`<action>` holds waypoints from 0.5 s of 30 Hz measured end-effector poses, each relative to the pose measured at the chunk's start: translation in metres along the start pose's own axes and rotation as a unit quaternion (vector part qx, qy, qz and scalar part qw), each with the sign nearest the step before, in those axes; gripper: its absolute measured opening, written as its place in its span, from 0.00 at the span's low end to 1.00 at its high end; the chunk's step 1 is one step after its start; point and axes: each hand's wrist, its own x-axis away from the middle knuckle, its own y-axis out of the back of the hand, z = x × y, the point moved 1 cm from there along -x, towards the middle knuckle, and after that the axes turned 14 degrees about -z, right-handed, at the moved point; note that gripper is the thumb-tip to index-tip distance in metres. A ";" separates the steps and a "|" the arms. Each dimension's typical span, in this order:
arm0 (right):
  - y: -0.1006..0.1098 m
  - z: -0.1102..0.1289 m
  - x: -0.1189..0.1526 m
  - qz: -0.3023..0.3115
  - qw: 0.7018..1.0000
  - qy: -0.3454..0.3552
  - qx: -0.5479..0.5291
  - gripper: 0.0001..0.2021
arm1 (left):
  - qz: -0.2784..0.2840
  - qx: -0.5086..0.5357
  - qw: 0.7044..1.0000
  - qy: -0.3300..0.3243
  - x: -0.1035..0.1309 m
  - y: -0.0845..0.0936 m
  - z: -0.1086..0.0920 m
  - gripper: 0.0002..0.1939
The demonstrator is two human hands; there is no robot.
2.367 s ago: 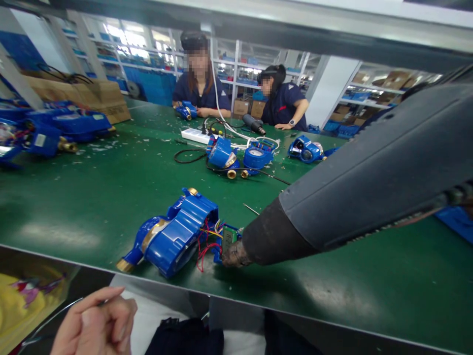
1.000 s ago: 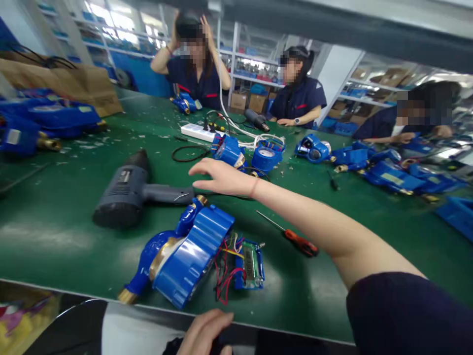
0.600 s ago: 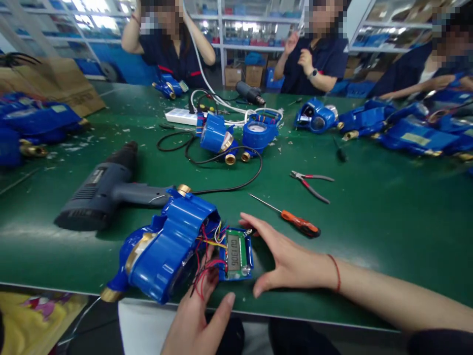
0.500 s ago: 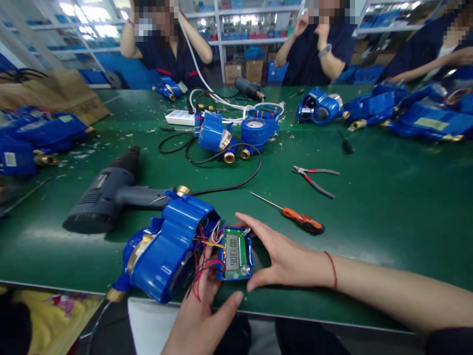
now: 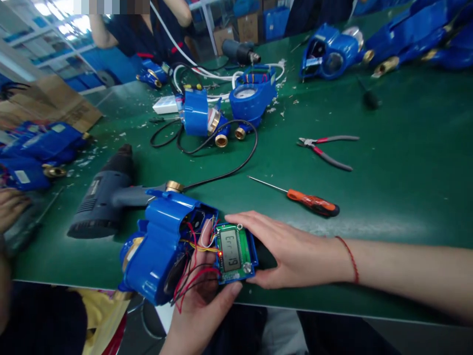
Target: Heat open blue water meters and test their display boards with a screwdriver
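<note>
On the green table [image 5: 406,197], a gray heat gun [image 5: 105,197] lies left of a blue water meter [image 5: 153,256]. The left hand [image 5: 201,303], half curled, holds the meter's wired screen board [image 5: 231,251] near the table's front edge, and the right hand [image 5: 295,254], bent like a C, grips its other side. Beyond lie an orange screwdriver [image 5: 308,200] and cutting pliers [image 5: 311,143].

Green circuit board [image 5: 244,254] with red light [image 5: 220,254] lit and screen [image 5: 230,250] showing "Err" sideways; coloured wires [image 5: 193,245] join it to the blue meter [image 5: 151,251], lying slantwise at the tabletop's [image 5: 391,217] near edge.
</note>
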 end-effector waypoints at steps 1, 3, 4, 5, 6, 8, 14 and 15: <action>0.000 0.000 0.000 0.000 1.000 -0.001 -0.001 0.39 | -0.001 0.004 1.000 -0.008 0.001 0.000 0.000 0.45; 0.000 0.000 0.000 0.003 1.000 -0.005 -0.001 0.40 | -0.004 0.007 1.000 -0.017 0.003 0.001 0.001 0.46; 0.000 0.000 -0.001 0.003 1.000 -0.007 0.000 0.40 | -0.010 0.008 1.000 -0.019 0.004 0.001 0.001 0.47; 0.000 -0.001 -0.001 0.004 1.000 -0.008 0.001 0.40 | -0.018 0.009 1.000 -0.017 0.005 0.001 0.002 0.47; 0.000 -0.001 -0.001 0.002 1.000 -0.007 0.002 0.40 | -0.024 0.012 1.000 -0.015 0.005 0.000 0.002 0.48; -0.001 -0.001 -0.002 0.002 1.000 -0.007 0.002 0.40 | -0.032 0.017 0.999 -0.010 0.007 -0.001 0.003 0.48; -0.003 -0.001 -0.004 0.001 1.000 -0.008 0.001 0.41 | -0.088 0.001 0.996 -0.023 0.008 -0.006 0.002 0.46; -0.003 -0.002 -0.004 0.002 1.000 -0.009 0.000 0.41 | -0.087 -0.005 0.996 -0.030 0.009 -0.007 0.001 0.46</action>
